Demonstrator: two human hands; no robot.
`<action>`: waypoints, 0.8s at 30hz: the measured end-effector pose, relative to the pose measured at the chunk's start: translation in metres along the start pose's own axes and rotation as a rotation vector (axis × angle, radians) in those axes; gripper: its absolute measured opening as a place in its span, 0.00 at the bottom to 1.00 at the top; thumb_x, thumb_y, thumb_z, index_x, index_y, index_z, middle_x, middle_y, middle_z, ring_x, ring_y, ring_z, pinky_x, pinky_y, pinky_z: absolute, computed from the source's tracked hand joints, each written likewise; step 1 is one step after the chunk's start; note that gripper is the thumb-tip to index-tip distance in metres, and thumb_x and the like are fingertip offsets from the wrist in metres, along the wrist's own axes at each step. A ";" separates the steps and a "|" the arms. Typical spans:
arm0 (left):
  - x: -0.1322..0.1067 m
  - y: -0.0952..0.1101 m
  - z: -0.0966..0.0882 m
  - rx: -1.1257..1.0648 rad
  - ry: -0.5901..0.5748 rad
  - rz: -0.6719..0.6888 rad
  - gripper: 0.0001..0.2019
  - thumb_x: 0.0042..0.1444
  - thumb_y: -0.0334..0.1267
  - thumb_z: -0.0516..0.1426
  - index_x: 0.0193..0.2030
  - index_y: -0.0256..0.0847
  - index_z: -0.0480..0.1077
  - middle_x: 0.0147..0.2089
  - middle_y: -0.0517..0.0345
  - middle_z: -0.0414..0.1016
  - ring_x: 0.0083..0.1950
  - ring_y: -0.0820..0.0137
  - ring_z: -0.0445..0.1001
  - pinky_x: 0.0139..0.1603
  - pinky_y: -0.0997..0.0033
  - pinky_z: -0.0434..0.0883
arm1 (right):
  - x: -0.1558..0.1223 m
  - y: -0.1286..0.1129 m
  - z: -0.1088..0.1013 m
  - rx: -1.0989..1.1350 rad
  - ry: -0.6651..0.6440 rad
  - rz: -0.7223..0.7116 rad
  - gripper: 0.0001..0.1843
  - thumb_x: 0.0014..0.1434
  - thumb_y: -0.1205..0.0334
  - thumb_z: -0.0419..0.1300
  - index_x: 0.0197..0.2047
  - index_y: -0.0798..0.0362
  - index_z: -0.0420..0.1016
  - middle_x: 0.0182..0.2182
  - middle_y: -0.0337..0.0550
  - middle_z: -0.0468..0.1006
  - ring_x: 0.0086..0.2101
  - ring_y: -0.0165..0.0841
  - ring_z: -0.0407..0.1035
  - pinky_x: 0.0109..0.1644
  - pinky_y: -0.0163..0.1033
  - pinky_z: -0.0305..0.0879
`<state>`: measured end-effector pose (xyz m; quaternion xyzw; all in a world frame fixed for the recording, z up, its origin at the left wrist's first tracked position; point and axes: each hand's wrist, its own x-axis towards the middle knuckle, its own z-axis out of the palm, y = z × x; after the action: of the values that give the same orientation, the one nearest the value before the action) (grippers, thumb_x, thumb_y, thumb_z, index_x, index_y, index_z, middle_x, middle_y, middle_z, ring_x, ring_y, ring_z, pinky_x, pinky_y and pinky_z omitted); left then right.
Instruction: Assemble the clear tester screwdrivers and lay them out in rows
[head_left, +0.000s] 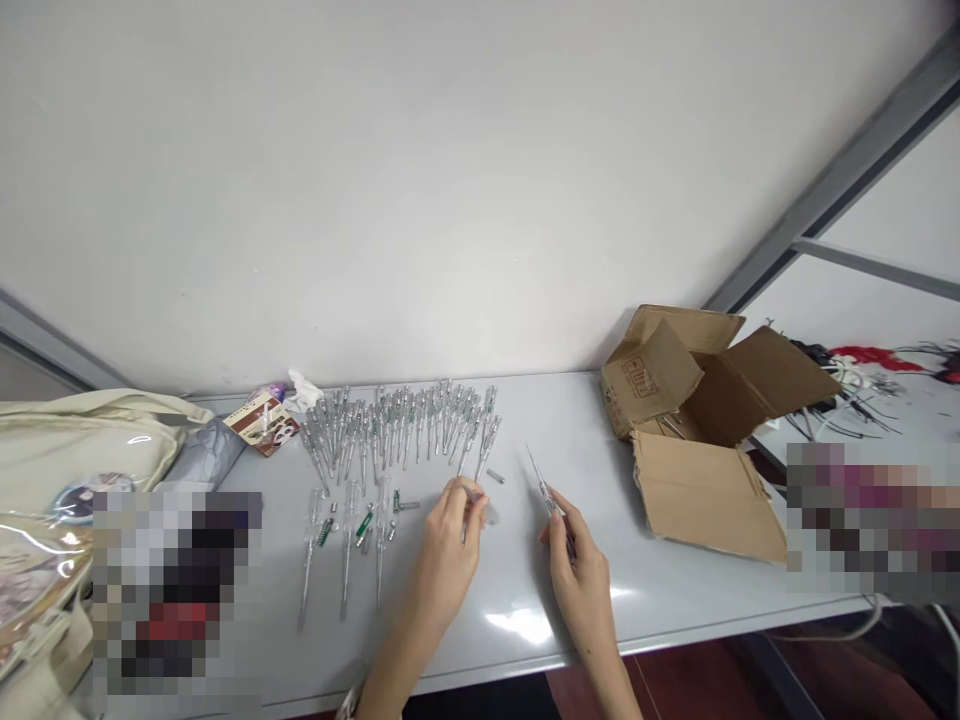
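Observation:
My right hand (580,562) is closed round the handle of a tester screwdriver (541,478), its thin shaft pointing up and away to the left. Thumb and fingers of my left hand (450,530) are pinched on a small see-through piece (491,514), mostly covered by the fingers. Just beyond the left hand lies a short metal cylinder (496,476). A crowd of clear-handled tester screwdrivers (405,420) lies in rows towards the wall. Left of my left hand are several clear tester bodies (347,545), among green springs or cores (364,523) and small metal parts (333,508).
An open cardboard box (652,385) stands at the right, one flap (709,495) spread over the grey table (525,610). At the left are a cream bag (97,450), a grey wrapped bundle (206,455), a brown packet (264,424) and crumpled tissue (303,391). Wires (862,385) lie far right.

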<state>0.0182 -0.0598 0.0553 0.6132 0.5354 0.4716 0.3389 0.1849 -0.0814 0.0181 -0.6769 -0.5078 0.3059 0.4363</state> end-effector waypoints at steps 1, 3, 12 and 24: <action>0.000 0.002 -0.002 -0.034 0.014 -0.030 0.09 0.66 0.41 0.50 0.38 0.42 0.66 0.35 0.57 0.72 0.32 0.71 0.75 0.37 0.69 0.75 | 0.000 0.000 0.000 0.001 0.004 -0.001 0.32 0.65 0.42 0.47 0.59 0.57 0.70 0.24 0.38 0.70 0.19 0.30 0.60 0.25 0.34 0.62; 0.000 0.010 -0.008 -0.139 0.057 -0.116 0.09 0.65 0.43 0.52 0.40 0.41 0.67 0.32 0.57 0.74 0.33 0.70 0.76 0.38 0.68 0.75 | 0.000 0.001 0.000 -0.001 0.016 -0.005 0.32 0.65 0.42 0.46 0.59 0.58 0.70 0.24 0.38 0.70 0.19 0.30 0.60 0.26 0.34 0.62; -0.003 0.029 -0.037 -0.549 0.101 -0.308 0.15 0.59 0.49 0.59 0.42 0.38 0.69 0.36 0.53 0.76 0.35 0.70 0.76 0.39 0.70 0.74 | 0.000 0.003 0.001 -0.019 -0.003 -0.025 0.30 0.67 0.44 0.45 0.60 0.57 0.68 0.25 0.38 0.69 0.20 0.30 0.60 0.26 0.34 0.62; -0.022 0.008 -0.066 0.339 0.162 0.170 0.05 0.62 0.38 0.55 0.37 0.44 0.71 0.40 0.54 0.75 0.33 0.70 0.73 0.33 0.72 0.70 | -0.001 -0.004 0.002 -0.011 -0.039 -0.034 0.29 0.67 0.44 0.46 0.59 0.55 0.69 0.25 0.37 0.68 0.20 0.30 0.58 0.26 0.34 0.60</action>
<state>-0.0405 -0.0888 0.0791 0.6646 0.5789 0.4495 0.1454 0.1812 -0.0819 0.0213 -0.6646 -0.5291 0.3089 0.4278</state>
